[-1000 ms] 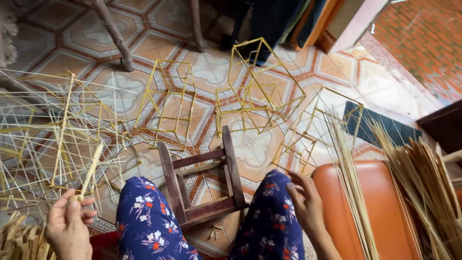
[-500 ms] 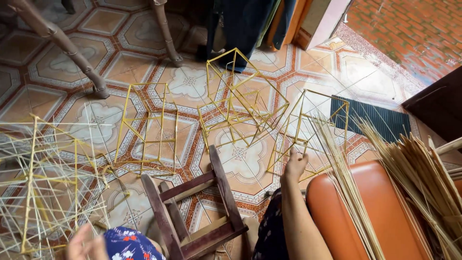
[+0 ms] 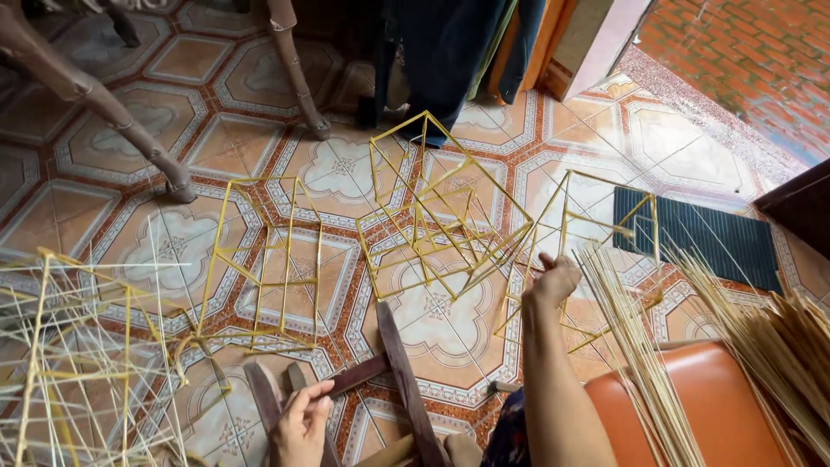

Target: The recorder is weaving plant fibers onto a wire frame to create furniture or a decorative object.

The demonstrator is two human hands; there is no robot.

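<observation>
On tiled floor | right hand [image 3: 553, 281] touching yellow stick frame [image 3: 596, 238] | left hand [image 3: 301, 424] on wooden stool [image 3: 406, 380]

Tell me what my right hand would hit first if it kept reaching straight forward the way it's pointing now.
Your right hand already sits at the yellow stick frame on the right, so it would meet that frame's sticks first. Beyond it lies the patterned tile floor. Depth is hard to judge from above, so treat this as likely.

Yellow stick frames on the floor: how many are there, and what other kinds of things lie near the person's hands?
Yellow stick frames: 3
Pale stick frames, a tangled pile, count unclear: 1
Wooden stool: 1
Bundles of loose sticks: 2
Dark ribbed mat: 1
Total: 8
</observation>
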